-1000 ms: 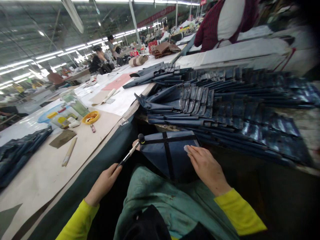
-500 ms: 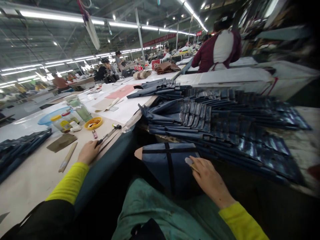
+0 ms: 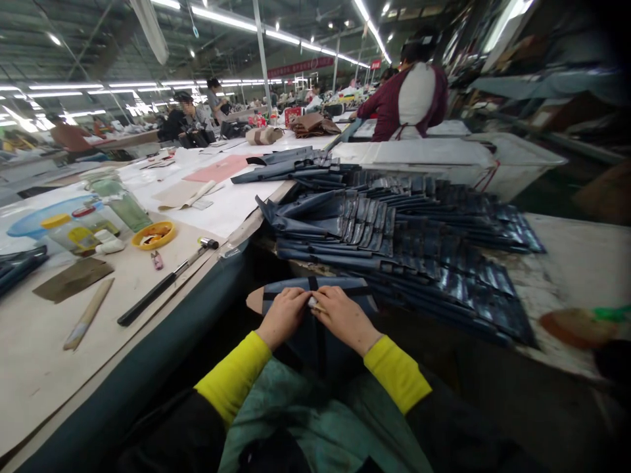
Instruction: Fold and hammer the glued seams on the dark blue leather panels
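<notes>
A dark blue leather-like panel crossed by black strips rests over my lap, with a tan pointed end at its left. My left hand lies on the panel's upper part with its fingers bent together; its fingertips are hidden. Touching it at the fingertips, my right hand pinches a small pale-tipped tool whose kind I cannot make out. Left of my hands, a hammer with a black handle lies along the table edge.
On the table are a flat wooden-handled brush, a brown scrap, pink snips, a yellow dish and jars. Stacked blue pieces fill the bench ahead. A co-worker sits beyond.
My left hand has let go of the hammer and moved right onto the panel. My right hand has shifted left along the panel, bringing the small tool with it. The view has turned right.
</notes>
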`<control>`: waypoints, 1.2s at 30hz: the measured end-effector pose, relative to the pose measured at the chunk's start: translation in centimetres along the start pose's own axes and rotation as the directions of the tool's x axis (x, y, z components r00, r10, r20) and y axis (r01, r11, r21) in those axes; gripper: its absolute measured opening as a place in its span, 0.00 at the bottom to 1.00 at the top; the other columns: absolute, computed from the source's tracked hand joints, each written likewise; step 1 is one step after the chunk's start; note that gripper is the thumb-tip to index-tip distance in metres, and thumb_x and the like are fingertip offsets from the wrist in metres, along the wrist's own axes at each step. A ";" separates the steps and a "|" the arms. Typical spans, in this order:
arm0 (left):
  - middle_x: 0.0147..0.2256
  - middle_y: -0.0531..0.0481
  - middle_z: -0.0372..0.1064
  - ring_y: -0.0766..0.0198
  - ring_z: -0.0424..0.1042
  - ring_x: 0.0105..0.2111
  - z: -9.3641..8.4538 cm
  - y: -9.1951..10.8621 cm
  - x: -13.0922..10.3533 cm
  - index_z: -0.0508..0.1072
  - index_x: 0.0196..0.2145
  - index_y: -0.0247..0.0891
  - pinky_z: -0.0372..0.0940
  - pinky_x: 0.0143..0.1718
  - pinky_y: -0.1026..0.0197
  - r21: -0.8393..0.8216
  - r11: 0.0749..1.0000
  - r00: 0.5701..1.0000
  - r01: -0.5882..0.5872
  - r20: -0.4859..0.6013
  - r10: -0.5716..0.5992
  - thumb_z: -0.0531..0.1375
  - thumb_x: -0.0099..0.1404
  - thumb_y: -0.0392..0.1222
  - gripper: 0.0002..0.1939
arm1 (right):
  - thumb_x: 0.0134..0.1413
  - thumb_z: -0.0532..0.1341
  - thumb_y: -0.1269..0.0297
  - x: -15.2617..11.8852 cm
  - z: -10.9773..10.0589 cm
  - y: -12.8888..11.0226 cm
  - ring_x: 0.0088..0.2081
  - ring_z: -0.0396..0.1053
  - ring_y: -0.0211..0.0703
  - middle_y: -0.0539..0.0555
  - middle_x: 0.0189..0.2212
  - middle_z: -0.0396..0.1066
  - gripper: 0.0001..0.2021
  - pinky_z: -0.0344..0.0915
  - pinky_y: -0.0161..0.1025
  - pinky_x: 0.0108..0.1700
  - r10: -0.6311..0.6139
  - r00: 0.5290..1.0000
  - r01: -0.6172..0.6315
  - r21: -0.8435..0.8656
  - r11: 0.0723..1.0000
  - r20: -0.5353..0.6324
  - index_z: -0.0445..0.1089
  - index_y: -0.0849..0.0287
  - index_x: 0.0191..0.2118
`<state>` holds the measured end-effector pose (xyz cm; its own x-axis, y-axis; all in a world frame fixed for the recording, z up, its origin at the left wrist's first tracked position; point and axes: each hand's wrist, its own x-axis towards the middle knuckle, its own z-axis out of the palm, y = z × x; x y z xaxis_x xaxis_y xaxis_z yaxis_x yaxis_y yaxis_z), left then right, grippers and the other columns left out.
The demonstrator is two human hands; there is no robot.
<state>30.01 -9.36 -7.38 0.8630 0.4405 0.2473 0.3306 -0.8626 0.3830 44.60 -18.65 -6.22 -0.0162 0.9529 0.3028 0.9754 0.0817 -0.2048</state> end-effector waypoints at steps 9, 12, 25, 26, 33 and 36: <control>0.41 0.45 0.66 0.59 0.64 0.42 -1.7 -0.8 1.1 0.71 0.43 0.36 0.60 0.48 0.56 -0.002 0.998 0.990 0.071 0.122 -0.070 0.51 0.58 0.27 0.17 | 0.52 0.56 0.75 1.8 0.8 -1.9 0.39 0.63 0.48 0.57 0.35 0.66 0.08 0.66 0.41 0.38 -0.009 0.998 0.020 -0.212 0.977 0.054 0.69 0.61 0.37; 0.41 0.46 0.66 0.59 0.64 0.42 -1.5 -0.4 1.1 0.71 0.43 0.38 0.59 0.48 0.57 -0.029 0.995 0.989 0.099 0.110 -0.096 0.52 0.58 0.29 0.17 | 0.51 0.55 0.77 1.5 0.4 -1.2 0.40 0.63 0.47 0.56 0.36 0.67 0.11 0.65 0.40 0.41 -0.003 0.999 0.007 -0.090 0.996 0.045 0.70 0.59 0.39; 0.57 0.48 0.56 0.53 0.52 0.57 1.5 4.2 0.4 0.60 0.57 0.44 0.46 0.58 0.50 -0.069 0.977 0.979 0.200 0.044 -0.198 0.57 0.58 0.49 0.29 | 0.52 0.52 0.48 -5.3 -0.8 10.4 0.29 0.65 0.43 0.52 0.24 0.65 0.19 0.58 0.37 0.32 0.585 0.811 -0.554 0.361 0.750 0.028 0.64 0.59 0.24; 0.58 0.48 0.56 0.53 0.51 0.58 1.7 4.4 0.5 0.60 0.58 0.44 0.45 0.59 0.49 -0.073 0.978 0.980 0.198 0.045 -0.195 0.58 0.57 0.48 0.31 | 0.50 0.53 0.48 -5.0 -0.7 10.3 0.29 0.65 0.43 0.52 0.24 0.65 0.18 0.58 0.37 0.32 0.591 0.805 -0.556 0.419 0.717 0.057 0.64 0.59 0.24; 0.60 0.43 0.51 0.52 0.49 0.60 1.6 4.3 0.1 0.52 0.62 0.37 0.47 0.60 0.48 -0.161 0.961 0.966 0.225 -0.090 -0.241 0.60 0.54 0.45 0.39 | 0.50 0.56 0.56 -0.3 -6.4 3.6 0.29 0.63 0.42 0.51 0.25 0.65 0.13 0.59 0.37 0.33 0.490 0.870 -0.369 0.600 0.709 -0.044 0.65 0.61 0.26; 0.56 0.41 0.58 0.54 0.56 0.57 0.3 2.8 -0.5 0.60 0.57 0.38 0.52 0.59 0.50 -0.277 0.945 0.912 0.173 -0.318 -0.260 0.55 0.60 0.44 0.27 | 0.54 0.55 0.64 1.2 -10.4 -1.9 0.32 0.64 0.39 0.51 0.28 0.64 0.07 0.61 0.36 0.36 0.215 0.955 -0.077 0.528 0.846 -0.205 0.65 0.60 0.28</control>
<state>30.64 -12.06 -6.68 0.5797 0.7050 0.4086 0.3561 -0.6702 0.6511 45.00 -20.72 4.22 0.2397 0.8674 0.4361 0.7101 0.1497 -0.6880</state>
